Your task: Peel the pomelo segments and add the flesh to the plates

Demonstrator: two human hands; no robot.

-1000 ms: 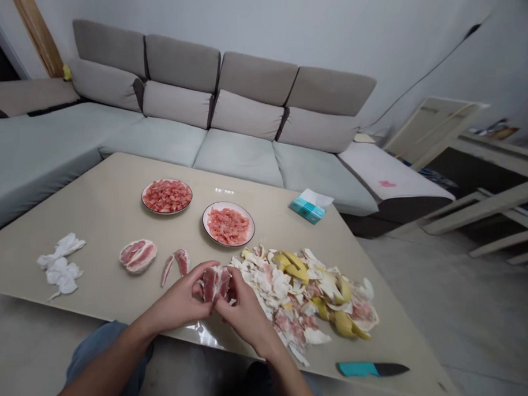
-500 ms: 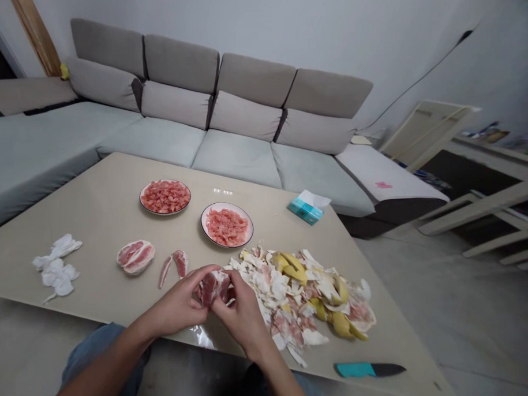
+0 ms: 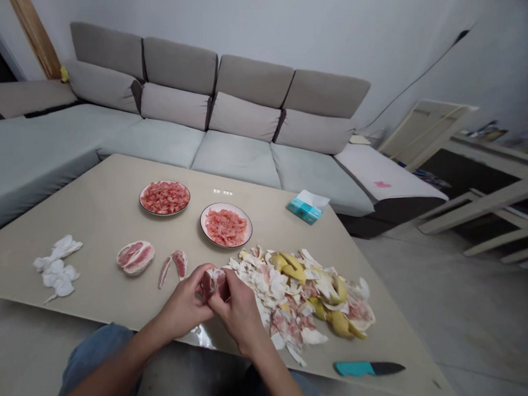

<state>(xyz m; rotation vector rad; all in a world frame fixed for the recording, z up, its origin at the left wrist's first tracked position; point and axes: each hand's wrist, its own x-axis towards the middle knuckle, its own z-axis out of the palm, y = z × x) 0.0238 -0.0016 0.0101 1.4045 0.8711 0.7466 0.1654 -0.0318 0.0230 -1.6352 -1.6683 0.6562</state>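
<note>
A pink pomelo segment is gripped between both hands over the near edge of the beige table. My left hand curls round its left side and my right hand pinches its right side, fingers closed. Just right of the hands lies a heap of white and yellow peel scraps. To the left lie two loose segments and a larger pomelo chunk. Two plates of peeled pink flesh stand further back, one at the left and one at the right.
Crumpled white tissues lie at the table's left. A teal tissue pack sits at the far right edge. A knife with a teal handle lies near the front right corner. A grey sofa runs behind the table.
Both hands have closed in tighter round the segment and drawn slightly toward me; less of the pink flesh shows. Everything on the table stays put.
</note>
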